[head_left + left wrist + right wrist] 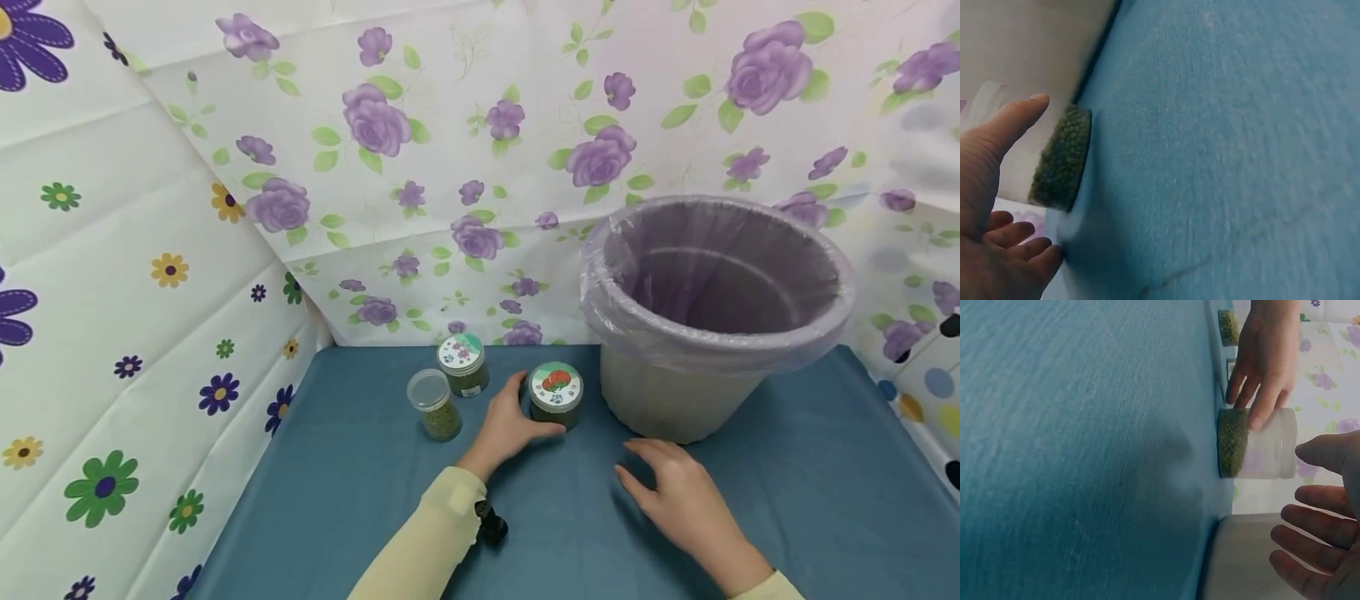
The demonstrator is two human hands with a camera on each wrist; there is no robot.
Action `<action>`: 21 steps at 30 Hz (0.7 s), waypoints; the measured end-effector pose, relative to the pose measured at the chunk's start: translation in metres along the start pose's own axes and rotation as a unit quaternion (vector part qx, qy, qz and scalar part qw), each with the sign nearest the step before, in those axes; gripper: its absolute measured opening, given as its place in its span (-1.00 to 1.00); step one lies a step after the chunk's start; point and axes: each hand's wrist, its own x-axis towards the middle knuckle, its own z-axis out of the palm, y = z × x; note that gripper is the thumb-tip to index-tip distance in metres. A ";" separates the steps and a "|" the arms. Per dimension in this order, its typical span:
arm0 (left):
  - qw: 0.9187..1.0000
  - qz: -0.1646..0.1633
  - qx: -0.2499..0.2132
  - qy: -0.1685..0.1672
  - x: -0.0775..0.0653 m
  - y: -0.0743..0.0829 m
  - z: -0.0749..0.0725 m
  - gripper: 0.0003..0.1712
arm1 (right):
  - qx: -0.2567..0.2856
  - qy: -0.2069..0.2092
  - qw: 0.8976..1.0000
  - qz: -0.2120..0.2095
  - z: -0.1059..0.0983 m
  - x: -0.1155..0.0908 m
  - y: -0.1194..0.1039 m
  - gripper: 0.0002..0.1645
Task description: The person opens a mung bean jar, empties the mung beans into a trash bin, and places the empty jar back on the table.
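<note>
A clear jar of green granules stands on the table, its lid label printed with red tomatoes. My left hand is spread beside it, thumb across the near side and fingers to the left. In the left wrist view the thumb overlaps the jar, whose granules fill only the lower part. My right hand is held with fingers apart, in front of a lined bucket. From the right wrist view, the right hand has nothing in it, and the jar stands beyond its thumb.
To the left stand a second jar with a pink-flower label and a clear-lidded jar holding green granules. The bucket, lined with a purple bag, fills the back right. Flower-printed sheets rise behind the blue tabletop.
</note>
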 end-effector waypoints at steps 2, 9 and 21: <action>1.000 0.004 -0.008 0.000 0.003 -0.001 0.004 0.24 | 0.000 -0.006 1.000 0.000 0.001 0.000 -0.002 -0.53; 0.999 0.026 -0.036 0.014 0.006 -0.003 0.012 0.09 | 0.002 0.017 0.999 -0.027 0.002 0.005 -0.010 -0.49; 0.997 0.064 -0.029 0.035 -0.012 -0.001 0.009 -0.06 | 0.013 0.048 0.997 -0.060 0.002 0.018 -0.022 -0.10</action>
